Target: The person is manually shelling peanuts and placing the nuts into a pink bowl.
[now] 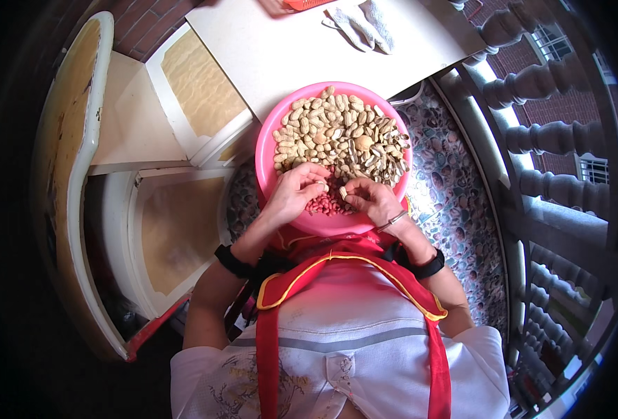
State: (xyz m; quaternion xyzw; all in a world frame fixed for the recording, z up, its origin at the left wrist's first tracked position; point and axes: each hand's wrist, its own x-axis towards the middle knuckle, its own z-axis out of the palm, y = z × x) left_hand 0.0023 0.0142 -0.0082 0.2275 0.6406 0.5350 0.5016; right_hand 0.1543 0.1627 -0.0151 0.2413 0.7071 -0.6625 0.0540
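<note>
A pink plastic basin (263,152) rests at my lap, full of peanuts. Whole unshelled peanuts (293,139) fill its left and upper part, and split empty shells (387,162) lie on the right. Red-skinned peanut kernels (325,204) are heaped on the near side. Over the kernels, my left hand (297,191) pinches a small pale piece of peanut shell between thumb and fingers. My right hand (372,199), with a metal bangle at the wrist, grips a peanut shell (343,193) at its fingertips. The two hands are apart.
Beyond the basin stands a white tabletop (288,57) bearing grey-white gloves (361,26) and an orange-red plastic basket (306,4). Worn cabinets with cream frames (183,225) stand at the left. A stone balustrade (555,137) runs along the right, beside the pebble-patterned floor (445,209).
</note>
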